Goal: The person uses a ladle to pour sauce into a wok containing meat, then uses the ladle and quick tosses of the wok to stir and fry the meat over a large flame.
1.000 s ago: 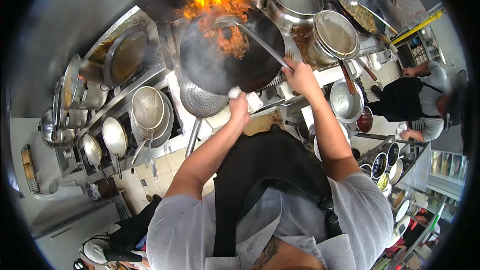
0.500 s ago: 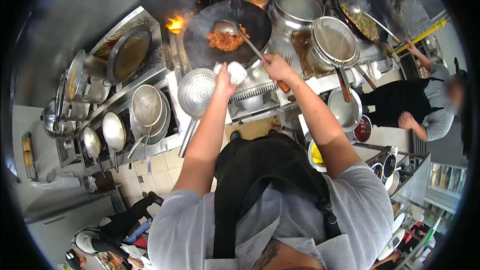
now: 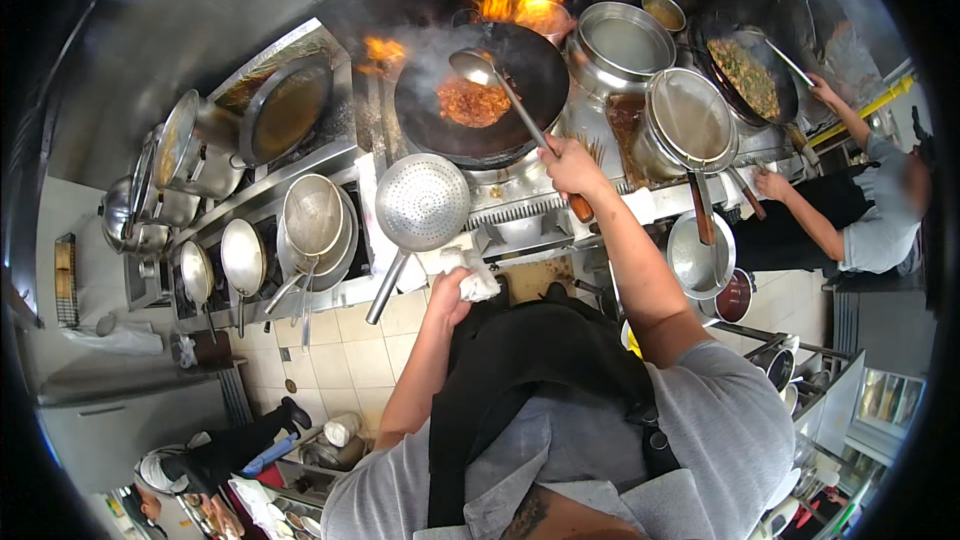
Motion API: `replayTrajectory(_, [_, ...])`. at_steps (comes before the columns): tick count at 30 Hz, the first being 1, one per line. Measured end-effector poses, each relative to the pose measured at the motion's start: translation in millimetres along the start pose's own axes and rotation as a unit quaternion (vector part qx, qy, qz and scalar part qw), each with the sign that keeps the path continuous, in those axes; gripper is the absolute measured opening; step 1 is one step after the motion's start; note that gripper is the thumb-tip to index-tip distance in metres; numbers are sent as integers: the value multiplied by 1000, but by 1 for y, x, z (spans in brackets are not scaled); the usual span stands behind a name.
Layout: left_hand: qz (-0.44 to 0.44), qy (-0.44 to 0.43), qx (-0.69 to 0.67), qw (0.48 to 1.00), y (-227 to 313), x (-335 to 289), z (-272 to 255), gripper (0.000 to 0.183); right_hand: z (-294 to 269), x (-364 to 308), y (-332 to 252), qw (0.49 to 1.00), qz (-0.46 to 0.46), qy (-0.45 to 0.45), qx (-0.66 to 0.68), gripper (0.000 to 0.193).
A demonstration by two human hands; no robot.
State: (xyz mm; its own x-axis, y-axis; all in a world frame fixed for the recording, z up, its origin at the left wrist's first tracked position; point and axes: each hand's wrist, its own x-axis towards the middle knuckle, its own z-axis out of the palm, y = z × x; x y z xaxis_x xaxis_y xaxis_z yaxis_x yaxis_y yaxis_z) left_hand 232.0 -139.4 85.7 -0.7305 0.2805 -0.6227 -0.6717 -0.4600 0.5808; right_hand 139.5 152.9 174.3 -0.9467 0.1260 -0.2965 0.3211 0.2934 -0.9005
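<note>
My right hand is wrapped round the handle of a long steel ladle, whose wooden end sticks out below the fist. The ladle's bowl is over the far part of a large black wok, at the far edge of reddish-brown food pieces that steam in its middle. Whether the bowl touches the wok I cannot tell. Close to my apron, my left hand grips a crumpled white cloth, apart from the wok. A perforated steel strainer lies on the counter between that hand and the wok.
Flames rise behind the wok, with a smaller flame at its left. Steel pots and a mesh strainer stand right of it. Further right, a co-worker works at a second wok. Several pans line the left.
My left hand has drawn back from the wok's near rim toward my body, cloth in hand. The ladle's bowl has shifted to the food's far edge. Flames behind the wok have grown.
</note>
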Motion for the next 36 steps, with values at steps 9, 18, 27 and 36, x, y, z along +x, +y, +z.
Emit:
replayTrajectory(9, [-34,-52,43,997,33,27,-17,22,22,17,-13,1000,-3,25,-19,41])
replayTrajectory(18, [-39,-117,28,992,50,45,-14,23,38,25,-32,989,32,104,-100,35])
replayTrajectory(27, [-61,-97,-32,993,67,143,54,20,47,54,-39,961,56,19,-272,48])
replayTrajectory(36, [-125,-106,-96,982,65,261,89,29,10,-61,-66,784,-7,130,-608,35])
